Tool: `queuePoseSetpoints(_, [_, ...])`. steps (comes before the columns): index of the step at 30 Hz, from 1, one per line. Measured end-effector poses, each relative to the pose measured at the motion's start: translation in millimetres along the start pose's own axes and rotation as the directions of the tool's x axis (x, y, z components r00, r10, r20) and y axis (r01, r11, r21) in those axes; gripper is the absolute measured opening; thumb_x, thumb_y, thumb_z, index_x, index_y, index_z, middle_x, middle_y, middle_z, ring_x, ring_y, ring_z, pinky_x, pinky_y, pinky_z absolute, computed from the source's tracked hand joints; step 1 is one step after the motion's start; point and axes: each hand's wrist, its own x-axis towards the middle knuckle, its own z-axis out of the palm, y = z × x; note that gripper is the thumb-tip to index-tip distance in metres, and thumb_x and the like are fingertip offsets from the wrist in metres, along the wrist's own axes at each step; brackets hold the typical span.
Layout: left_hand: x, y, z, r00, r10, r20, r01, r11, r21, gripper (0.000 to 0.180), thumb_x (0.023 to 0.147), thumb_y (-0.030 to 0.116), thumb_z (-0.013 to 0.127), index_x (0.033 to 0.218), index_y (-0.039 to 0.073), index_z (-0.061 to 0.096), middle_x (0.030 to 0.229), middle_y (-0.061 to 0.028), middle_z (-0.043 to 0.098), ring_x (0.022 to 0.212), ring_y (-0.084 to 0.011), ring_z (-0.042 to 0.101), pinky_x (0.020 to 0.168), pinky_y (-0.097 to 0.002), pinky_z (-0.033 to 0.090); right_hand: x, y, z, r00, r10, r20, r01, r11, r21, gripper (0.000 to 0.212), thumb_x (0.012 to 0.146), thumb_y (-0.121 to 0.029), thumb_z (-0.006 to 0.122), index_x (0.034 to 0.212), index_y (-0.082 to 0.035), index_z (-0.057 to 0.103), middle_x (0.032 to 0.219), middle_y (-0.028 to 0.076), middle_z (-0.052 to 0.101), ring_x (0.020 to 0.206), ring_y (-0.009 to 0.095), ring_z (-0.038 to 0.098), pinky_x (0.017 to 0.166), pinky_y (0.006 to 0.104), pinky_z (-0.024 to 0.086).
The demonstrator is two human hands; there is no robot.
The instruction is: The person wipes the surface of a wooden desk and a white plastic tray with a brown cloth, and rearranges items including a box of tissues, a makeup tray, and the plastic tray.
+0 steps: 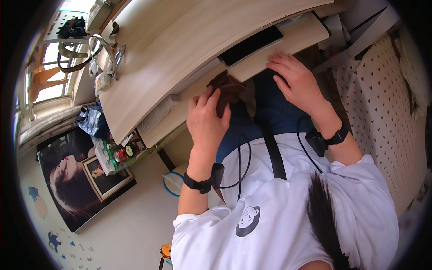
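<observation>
A crumpled dark brown cloth (230, 92) is pinched in my left hand (208, 118), over the front edge of the pulled-out drawer (302, 43). The cloth hangs partly above my lap, and its lower part is hidden behind my fingers. My right hand (294, 81) is apart from the cloth, fingers loosely spread, close to the drawer's front edge with nothing in it. A flat black tablet-like device (252, 46) lies in the drawer, between the cloth and the drawer's right end. A whitish ridged object (158, 112) lies farther left in it.
Above the drawer spreads the pale wooden desktop (180, 40), with headbands (72, 60) on a stand at its left. Cans (120, 155) sit in a rack by the desk's left side, near a framed picture (108, 177). A heart-patterned bed cover (382, 112) is at the right.
</observation>
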Motion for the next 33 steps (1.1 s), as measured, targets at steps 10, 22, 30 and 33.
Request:
queuePoseSetpoints(10, [-7.3, -1.9, 6.0, 0.996, -0.049, -0.073, 0.056, 0.994, 0.092, 0.044, 0.073, 0.015, 0.074, 0.116, 0.006, 0.067, 0.121, -0.0074, 0.064, 0.105, -0.031, 0.057, 0.09, -0.0406, 0.05, 19.7, -56.5, 40.0, 0.978, -0.167, 0.128, 0.162, 0.986, 0.044, 0.034, 0.084, -0.008, 0.065, 0.117, -0.006, 0.061, 0.126, 0.01, 0.06, 0.125, 0.03, 0.052, 0.109, 0.0447, 0.041])
queuePoseSetpoints(22, [-114.6, -141.3, -31.7, 0.906, -0.228, -0.356, 0.328, 0.911, 0.251, 0.043, 0.073, 0.01, 0.071, 0.116, 0.007, 0.069, 0.121, -0.0092, 0.065, 0.105, -0.0332, 0.057, 0.092, -0.0409, 0.049, 21.1, -59.1, 46.5, 0.982, -0.102, 0.159, 0.093, 0.994, 0.06, 0.035, 0.082, -0.004, 0.066, 0.117, -0.005, 0.061, 0.126, 0.011, 0.061, 0.126, 0.033, 0.052, 0.11, 0.0467, 0.041])
queuePoseSetpoints(30, [-97.8, -121.9, -10.8, 0.907, -0.142, -0.395, 0.252, 0.937, 0.243, 0.044, 0.07, 0.01, 0.071, 0.114, 0.007, 0.069, 0.122, -0.0075, 0.065, 0.103, -0.0325, 0.057, 0.092, -0.0415, 0.048, 23.9, -62.1, 54.1, 0.986, -0.072, 0.15, 0.071, 0.997, 0.014, 0.034, 0.083, -0.004, 0.065, 0.117, -0.006, 0.063, 0.129, 0.009, 0.061, 0.128, 0.031, 0.052, 0.11, 0.0453, 0.041])
queuePoseSetpoints(33, [-85.4, -102.5, -8.2, 0.918, -0.139, -0.372, 0.209, 0.966, 0.154, 0.042, 0.071, 0.007, 0.072, 0.113, 0.008, 0.07, 0.118, -0.0073, 0.067, 0.103, -0.0335, 0.058, 0.093, -0.0418, 0.048, 25.5, -63.7, 54.8, 0.988, -0.062, 0.139, 0.06, 0.998, 0.023, 0.031, 0.082, -0.005, 0.066, 0.113, -0.007, 0.065, 0.124, 0.008, 0.063, 0.124, 0.03, 0.054, 0.109, 0.0451, 0.043])
